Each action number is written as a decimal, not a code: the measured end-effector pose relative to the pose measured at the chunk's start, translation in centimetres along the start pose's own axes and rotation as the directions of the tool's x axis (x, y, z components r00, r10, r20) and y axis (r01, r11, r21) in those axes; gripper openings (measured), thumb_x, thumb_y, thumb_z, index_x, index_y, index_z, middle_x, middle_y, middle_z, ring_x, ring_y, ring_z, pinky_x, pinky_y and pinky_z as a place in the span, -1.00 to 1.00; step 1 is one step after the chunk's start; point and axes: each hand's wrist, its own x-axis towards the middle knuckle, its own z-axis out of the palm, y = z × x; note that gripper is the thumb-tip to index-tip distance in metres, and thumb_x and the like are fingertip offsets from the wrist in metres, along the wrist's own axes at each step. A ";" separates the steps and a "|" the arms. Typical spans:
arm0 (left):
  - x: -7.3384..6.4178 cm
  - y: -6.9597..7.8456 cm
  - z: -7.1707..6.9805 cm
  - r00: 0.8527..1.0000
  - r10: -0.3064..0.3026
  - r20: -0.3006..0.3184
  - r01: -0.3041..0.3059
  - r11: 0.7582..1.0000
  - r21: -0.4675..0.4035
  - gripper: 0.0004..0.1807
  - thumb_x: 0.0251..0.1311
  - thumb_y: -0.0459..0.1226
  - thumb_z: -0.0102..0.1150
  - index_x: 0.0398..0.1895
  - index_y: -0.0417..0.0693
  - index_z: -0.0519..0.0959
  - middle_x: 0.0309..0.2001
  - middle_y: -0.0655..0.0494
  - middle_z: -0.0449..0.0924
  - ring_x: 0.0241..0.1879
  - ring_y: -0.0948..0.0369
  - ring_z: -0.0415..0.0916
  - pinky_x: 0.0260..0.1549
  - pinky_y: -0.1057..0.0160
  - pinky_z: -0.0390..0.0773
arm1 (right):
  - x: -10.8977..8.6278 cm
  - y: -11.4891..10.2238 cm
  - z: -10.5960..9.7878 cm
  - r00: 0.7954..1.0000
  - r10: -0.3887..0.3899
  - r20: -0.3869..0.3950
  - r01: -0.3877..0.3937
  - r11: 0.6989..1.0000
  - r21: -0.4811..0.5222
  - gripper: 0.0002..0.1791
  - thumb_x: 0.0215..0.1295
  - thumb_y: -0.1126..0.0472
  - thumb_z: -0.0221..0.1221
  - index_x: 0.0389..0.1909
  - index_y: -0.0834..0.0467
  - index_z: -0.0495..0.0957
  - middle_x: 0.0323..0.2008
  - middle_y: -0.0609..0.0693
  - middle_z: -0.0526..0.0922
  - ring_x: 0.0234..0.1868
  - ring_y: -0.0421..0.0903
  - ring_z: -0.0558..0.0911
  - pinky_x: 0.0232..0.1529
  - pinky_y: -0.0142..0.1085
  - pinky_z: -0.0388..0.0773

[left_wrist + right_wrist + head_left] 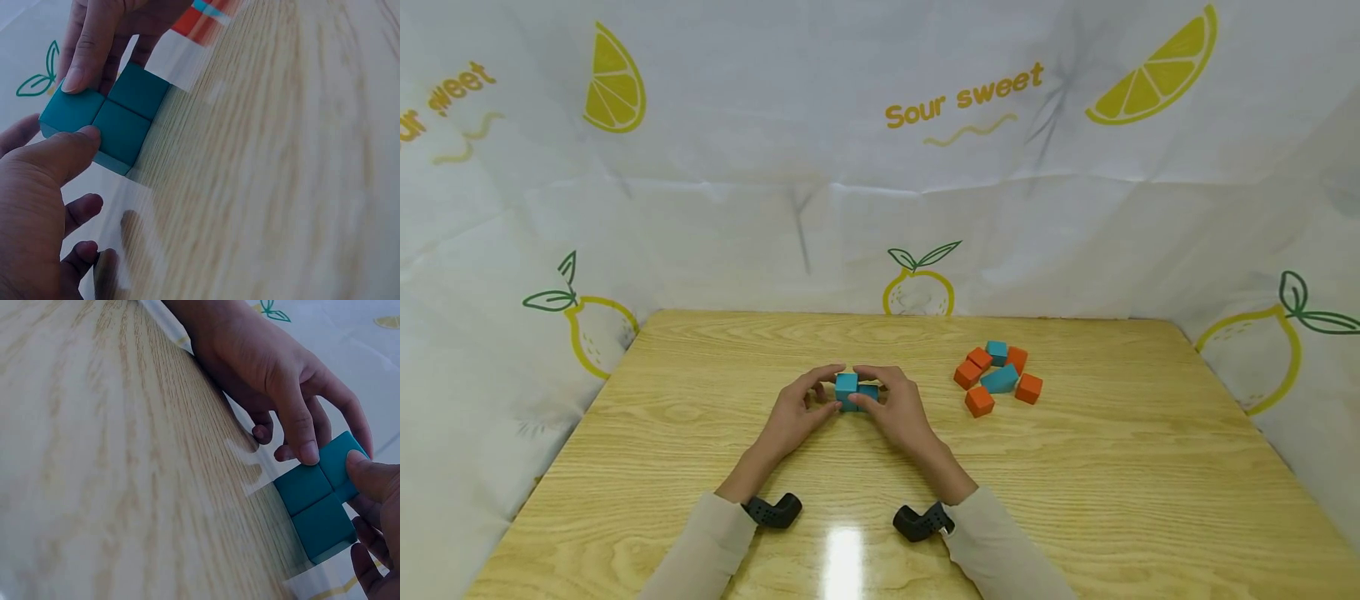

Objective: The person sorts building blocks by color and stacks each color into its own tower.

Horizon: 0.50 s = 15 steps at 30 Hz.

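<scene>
- Three blue cubes (846,390) stacked on worktop (1112,475), well in from side edges.
- Pinched by left hand (792,413) and right hand (901,408).
- Loose blocks (1000,381) grouped right, separated by a stretch of worktop.

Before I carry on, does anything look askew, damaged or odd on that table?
Nothing stands out. The stacked blue blocks between the left hand and right hand look neatly aligned, one above two. The loose orange and blue blocks off to the right lie at mixed angles, but I see no damage or spill.
</scene>
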 end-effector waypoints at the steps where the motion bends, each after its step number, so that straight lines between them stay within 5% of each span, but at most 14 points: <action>1: 0.0 0.0 0.0 1.000 -0.004 0.001 0.004 1.000 -0.001 -0.42 0.14 -0.37 0.32 0.25 0.16 0.46 -0.17 0.18 0.54 -0.33 0.17 0.40 -0.45 0.26 0.34 | 0.0 0.0 0.0 1.000 0.002 0.000 -0.002 1.000 0.005 -0.55 0.15 0.20 0.34 0.10 0.11 0.57 -0.07 0.01 0.60 0.06 -0.04 0.48 -0.04 -0.13 0.47; 15: 0.0 0.0 0.0 1.000 -0.021 0.004 0.021 1.000 -0.022 -0.51 0.17 -0.37 0.30 0.14 0.21 0.48 -0.04 0.23 0.57 -0.28 0.21 0.48 -0.42 0.25 0.38 | 0.0 0.2 0.0 1.000 0.015 0.009 -0.015 1.000 0.008 -0.57 0.16 0.18 0.33 0.08 0.13 0.58 -0.05 0.05 0.59 0.07 -0.02 0.46 -0.02 -0.12 0.46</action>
